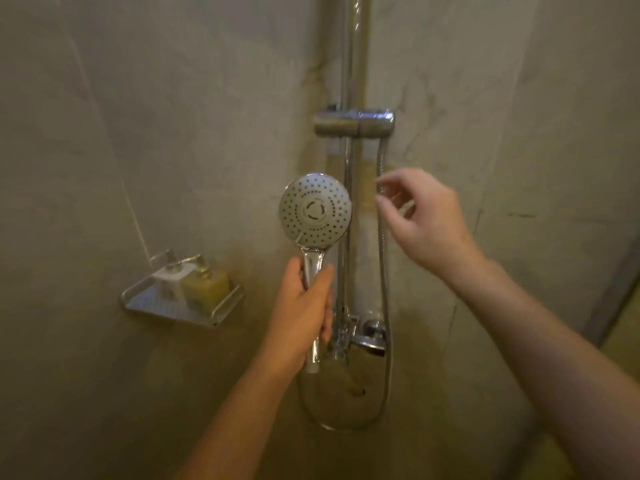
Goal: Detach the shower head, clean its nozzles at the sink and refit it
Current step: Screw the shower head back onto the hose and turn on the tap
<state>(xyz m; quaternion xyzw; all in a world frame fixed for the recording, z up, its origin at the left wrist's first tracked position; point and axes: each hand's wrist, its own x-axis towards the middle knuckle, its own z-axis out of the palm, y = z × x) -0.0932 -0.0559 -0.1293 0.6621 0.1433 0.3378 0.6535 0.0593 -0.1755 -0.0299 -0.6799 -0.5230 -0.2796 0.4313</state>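
Both forearms reach in: the left hand point(304, 306) is wrapped around the shower head point(315, 209) handle, nozzle face toward the camera, beside the rail point(353, 64). Fingers loosely spread, the right hand point(426, 220) holds nothing, fingertips by the hose point(382, 271).

No words, brands, numbers or signs can be read anywhere in this view. The two bottles point(194, 284) on the corner shelf point(138, 299) are too blurred and dim to show any label text, and the face of the shower head point(315, 211) carries only spray holes, with no lettering to make out.
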